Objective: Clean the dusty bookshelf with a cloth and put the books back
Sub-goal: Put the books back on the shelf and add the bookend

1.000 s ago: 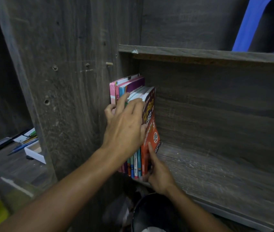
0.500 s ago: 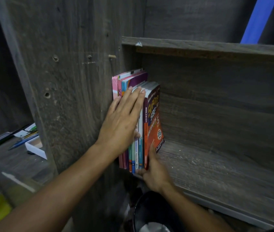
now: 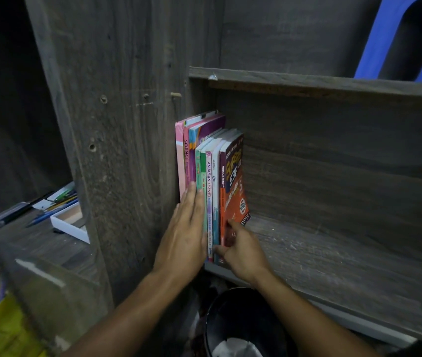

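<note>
Our left hand (image 3: 183, 228) lies flat, fingers straight, pressed against the spines of the books (image 3: 206, 161). These stand upright at the left end of the shelf (image 3: 333, 253), tight against the bookshelf's side panel (image 3: 132, 150). Our right hand (image 3: 242, 249) pinches the lower corner of the orange Matematik workbook (image 3: 233, 181), outermost in the row, thumb on its cover and fingers curled at its spine. Below the shelf we see a black bin (image 3: 246, 313). On the bench (image 3: 37, 243) to the left, a white tray (image 3: 72, 225) sits beside some pens (image 3: 58, 202).
</note>
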A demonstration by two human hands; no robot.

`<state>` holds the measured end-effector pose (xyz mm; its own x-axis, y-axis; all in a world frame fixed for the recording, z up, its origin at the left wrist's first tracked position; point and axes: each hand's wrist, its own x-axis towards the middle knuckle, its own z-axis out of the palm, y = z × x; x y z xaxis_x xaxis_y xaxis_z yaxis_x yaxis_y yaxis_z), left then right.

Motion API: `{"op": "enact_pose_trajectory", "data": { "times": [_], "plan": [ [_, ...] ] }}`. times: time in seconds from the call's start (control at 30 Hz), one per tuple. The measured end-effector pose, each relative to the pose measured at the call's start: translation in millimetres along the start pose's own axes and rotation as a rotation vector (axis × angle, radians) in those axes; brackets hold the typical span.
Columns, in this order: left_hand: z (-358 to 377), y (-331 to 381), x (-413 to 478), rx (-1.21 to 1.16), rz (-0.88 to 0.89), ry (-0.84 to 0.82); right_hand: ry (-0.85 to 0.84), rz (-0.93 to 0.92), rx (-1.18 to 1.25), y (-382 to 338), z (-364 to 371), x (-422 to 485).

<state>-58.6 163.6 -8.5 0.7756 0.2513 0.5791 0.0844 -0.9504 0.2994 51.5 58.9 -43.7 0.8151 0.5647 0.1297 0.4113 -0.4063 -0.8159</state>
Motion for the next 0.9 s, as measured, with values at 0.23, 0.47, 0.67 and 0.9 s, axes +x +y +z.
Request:
{"op": "enact_pose_trajectory", "data": {
  "times": [0.23,0.47,0.67,0.9],
  "plan": [
    [-12.8,1.4,1.9,-0.013,-0.009,-0.011,-0.075,-0.009,0.137,-31.3,-34.3,-13.1],
    [-25.1,10.4,-0.2,0.031,0.013,0.014,-0.071,-0.113,0.040,-52.7,-56.8,-30.8],
    [-30.1,26.6,-13.1,0.131,0.047,-0.020,-0.067,-0.279,-0.296,-62.1,-77.6,-55.3],
    [-25.3,50.8,-22.3,0.157,0.080,-0.093,-0.055,-0.338,-0.642,-58.8,-102.1,-99.2]
  ]
}}
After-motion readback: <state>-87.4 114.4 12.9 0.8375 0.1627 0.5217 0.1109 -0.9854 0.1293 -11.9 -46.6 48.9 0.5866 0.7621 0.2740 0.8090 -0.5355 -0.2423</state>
